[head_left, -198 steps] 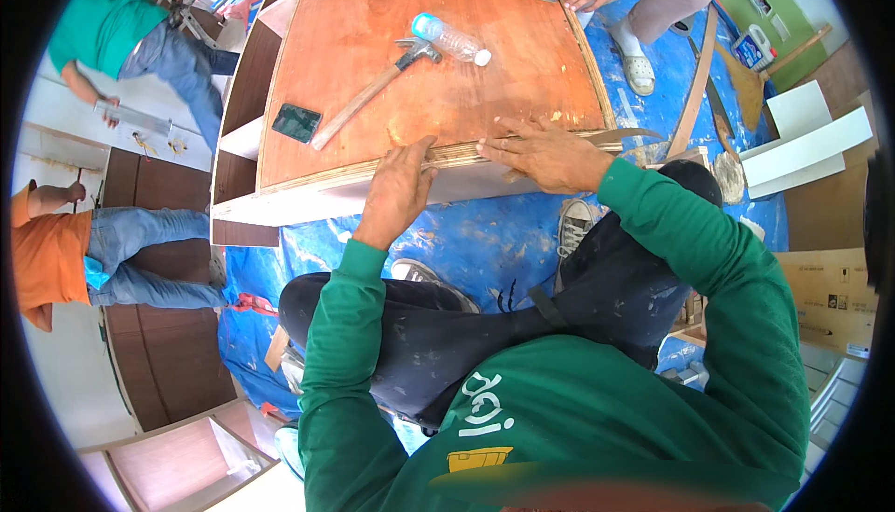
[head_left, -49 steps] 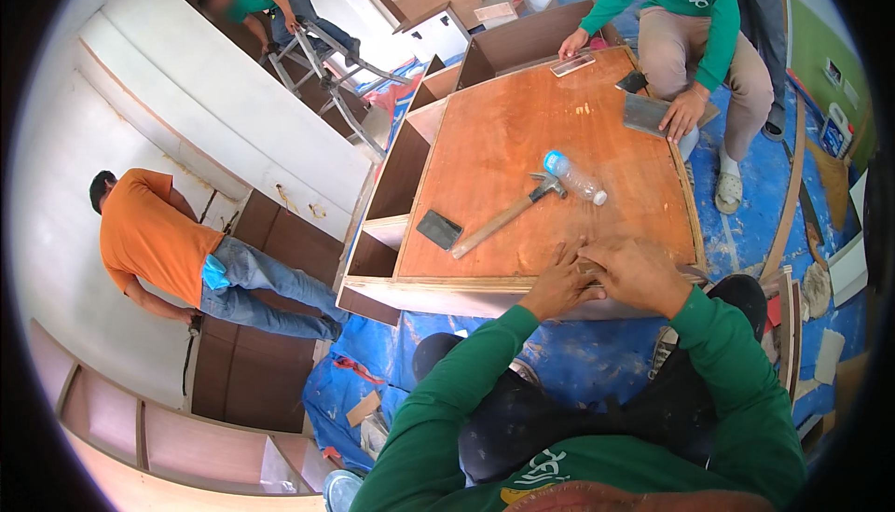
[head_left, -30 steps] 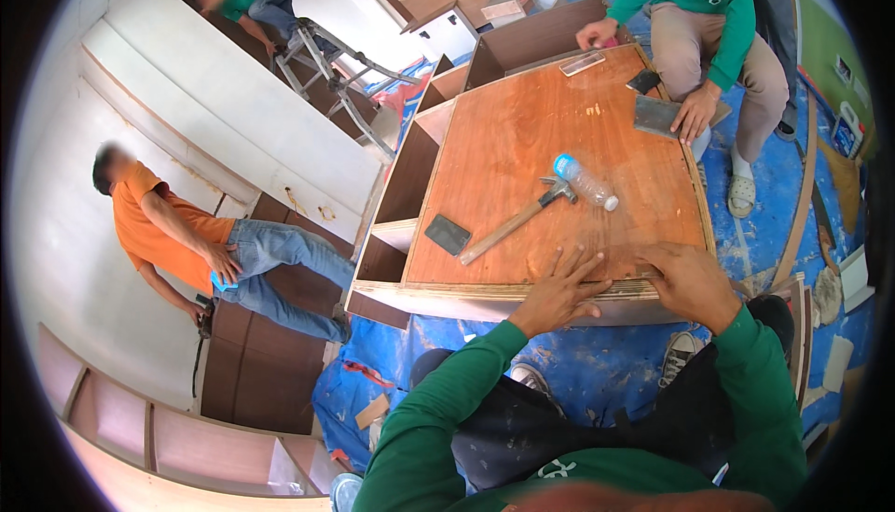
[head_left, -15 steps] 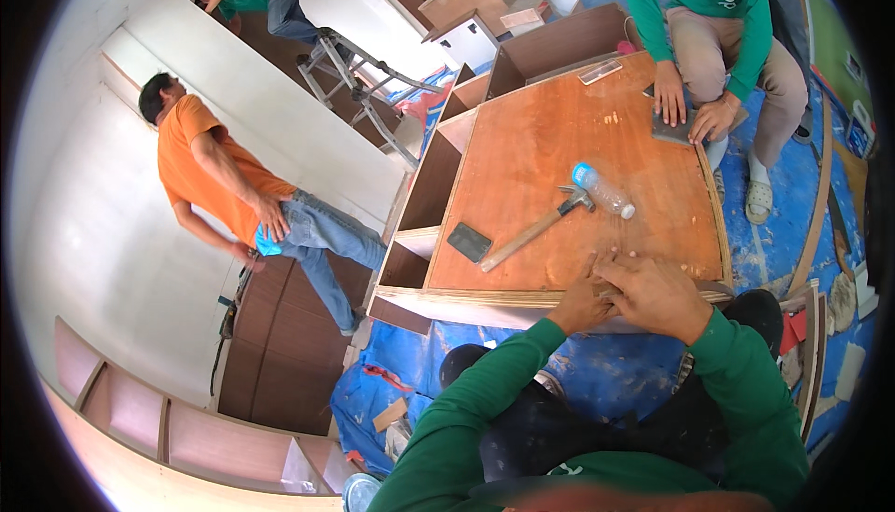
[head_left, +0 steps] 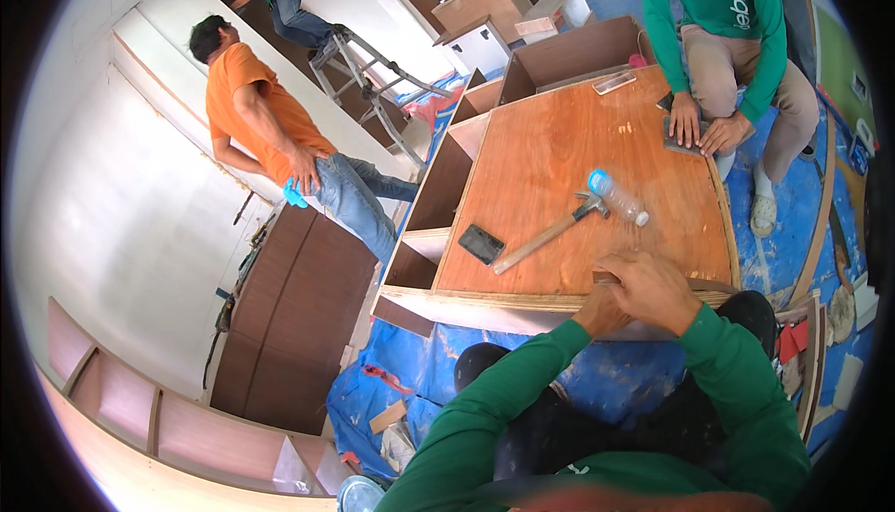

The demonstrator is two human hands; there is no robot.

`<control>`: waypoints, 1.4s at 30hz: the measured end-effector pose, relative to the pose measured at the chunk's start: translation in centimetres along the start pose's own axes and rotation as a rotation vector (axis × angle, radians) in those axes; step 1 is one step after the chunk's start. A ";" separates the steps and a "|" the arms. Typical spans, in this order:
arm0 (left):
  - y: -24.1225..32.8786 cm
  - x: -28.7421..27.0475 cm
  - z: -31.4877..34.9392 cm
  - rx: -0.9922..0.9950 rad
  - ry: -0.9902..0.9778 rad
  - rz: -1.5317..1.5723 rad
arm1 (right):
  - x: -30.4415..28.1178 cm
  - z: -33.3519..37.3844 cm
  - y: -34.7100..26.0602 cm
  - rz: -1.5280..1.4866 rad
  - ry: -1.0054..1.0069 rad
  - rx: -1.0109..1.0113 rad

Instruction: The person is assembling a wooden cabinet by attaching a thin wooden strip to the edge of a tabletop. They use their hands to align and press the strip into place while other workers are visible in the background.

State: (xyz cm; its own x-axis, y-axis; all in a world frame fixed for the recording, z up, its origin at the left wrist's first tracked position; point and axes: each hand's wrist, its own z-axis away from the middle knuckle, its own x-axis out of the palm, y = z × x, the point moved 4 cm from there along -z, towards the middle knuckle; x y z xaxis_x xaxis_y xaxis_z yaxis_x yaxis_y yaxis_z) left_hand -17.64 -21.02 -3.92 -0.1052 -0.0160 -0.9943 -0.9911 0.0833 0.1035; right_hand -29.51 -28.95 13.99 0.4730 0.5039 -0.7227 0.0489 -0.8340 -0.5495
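My right hand [head_left: 655,286] is closed over a thin brown strip [head_left: 713,285] at the near edge of an orange-brown plywood panel [head_left: 531,158]. One end of the strip shows past my fingertips; the other runs right along the edge. Tucked against my right hand is my left hand [head_left: 601,311], its fingers mostly hidden. Beyond them on the panel lie a claw hammer [head_left: 550,234] with a wooden handle, a clear plastic bottle [head_left: 617,197] with a blue label, and a dark smartphone [head_left: 481,244].
Across the panel, a person in green [head_left: 736,36] sits with both hands on a dark flat piece [head_left: 682,136]. At left stands a person in orange [head_left: 252,111]; another leans from a stepladder [head_left: 373,83]. Open brown compartments [head_left: 440,181] border the panel. A blue tarp [head_left: 429,372] covers the floor.
My view has shifted a little. My right hand now covers more of my left, and the strip's end shows at my fingertips. The person in orange has turned slightly.
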 end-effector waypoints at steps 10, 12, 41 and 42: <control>1.9 -4.9 0.2 0.037 0.099 -0.073 | -4.7 2.7 4.1 -0.028 0.048 0.145; 1.9 -5.1 0.2 0.048 0.118 -0.075 | -5.8 3.3 4.0 -0.014 0.064 0.161; 0.9 -3.7 1.0 0.152 0.228 0.190 | -6.1 3.1 5.3 -0.033 0.132 0.115; 0.8 -3.6 1.0 0.155 0.224 0.209 | -6.1 3.0 5.3 -0.035 0.120 0.123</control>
State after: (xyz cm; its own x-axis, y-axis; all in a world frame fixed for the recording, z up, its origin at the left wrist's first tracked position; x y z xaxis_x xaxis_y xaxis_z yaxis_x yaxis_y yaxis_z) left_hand -17.98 -19.90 -0.28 -0.3370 -0.1999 -0.9200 -0.9239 0.2582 0.2824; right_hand -34.79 -35.75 14.20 0.5751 0.4957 -0.6508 -0.0371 -0.7789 -0.6261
